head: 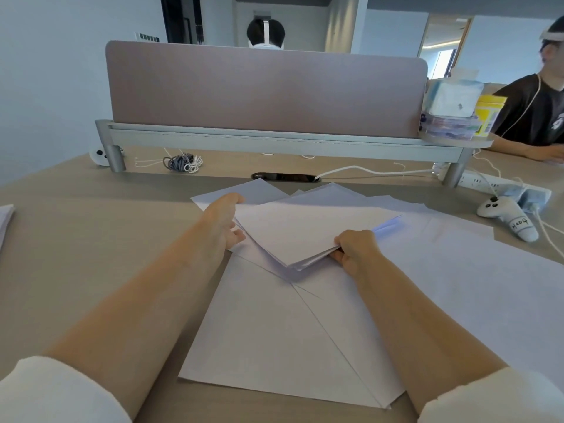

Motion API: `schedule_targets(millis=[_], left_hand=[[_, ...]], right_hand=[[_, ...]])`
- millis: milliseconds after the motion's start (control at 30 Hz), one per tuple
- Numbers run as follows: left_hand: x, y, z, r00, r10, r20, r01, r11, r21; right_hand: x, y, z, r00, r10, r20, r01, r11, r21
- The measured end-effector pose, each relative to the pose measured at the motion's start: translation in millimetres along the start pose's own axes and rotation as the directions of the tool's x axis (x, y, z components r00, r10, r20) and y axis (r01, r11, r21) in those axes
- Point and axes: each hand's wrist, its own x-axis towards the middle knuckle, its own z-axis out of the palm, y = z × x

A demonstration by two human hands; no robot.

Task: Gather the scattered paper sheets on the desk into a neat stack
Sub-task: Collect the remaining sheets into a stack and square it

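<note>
Beige wood-grain tabletop (91, 227) carries the whole job. At its far left edge a sliver of another white paper pile (4, 219) just shows. Next comes the left hand (224, 221), its grip open: the fingers are spread and laid against the left edge of the small bundle of white paper sheets (305, 232), steadying it rather than clasping it. The bundle sits skewed near the tabletop's middle, raised a little over the loose white sheets lying flat (274, 331) that reach toward the near edge. The right hand (355, 250) has its grip closed on the bundle's near corner, thumb on top and fingers beneath. Further right, a large single white sheet (473, 279) lies toward the right edge, with a white handheld controller (505, 216) just beyond it.

The gathering looks partly done, and the risks are plain. Held by one corner only, the bundle may fan or sag and lose its alignment. Both forearms lie over the flat sheets, so sliding an arm could drag or crease them. Squaring too hard against the left palm could buckle the thin edges.
</note>
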Motion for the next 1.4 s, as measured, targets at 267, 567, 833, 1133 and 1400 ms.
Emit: schedule_targets(millis=[267, 567, 833, 1133, 1400], left_hand=[[-13.9, -1.3, 5.5, 0.991, -0.101, 0.085, 0.107, 0.991, -0.075], [-7.6, -11.8, 5.3, 0.993, -0.048, 0.112, 0.049, 0.999, -0.006], [-12.5, -32.2, 18.2, 0.963, 0.025, 0.270, -0.049, 0.995, 0.083], [-20.1, -24.8, 17.1, 0.957, 0.041, 0.288, -0.036, 0.999, -0.023], [-30.7, -21.0, 4.0, 0.890, 0.016, 0.456, -0.118, 0.974, 0.196]], right_hand=[[-6.9, -0.2, -1.6, 1.000, -0.030, -0.003, 0.030, 1.000, 0.006], [-6.4, 0.0, -2.7, 1.000, -0.015, -0.004, 0.015, 1.000, 0.023], [-4.8, -2.0, -5.5, 0.998, -0.055, 0.000, 0.054, 0.977, -0.208], [-29.5, -23.5, -20.2, 0.979, 0.115, 0.166, 0.028, 0.738, -0.675], [-14.6, -14.3, -16.6, 0.986, 0.040, 0.162, -0.050, 0.997, 0.058]])
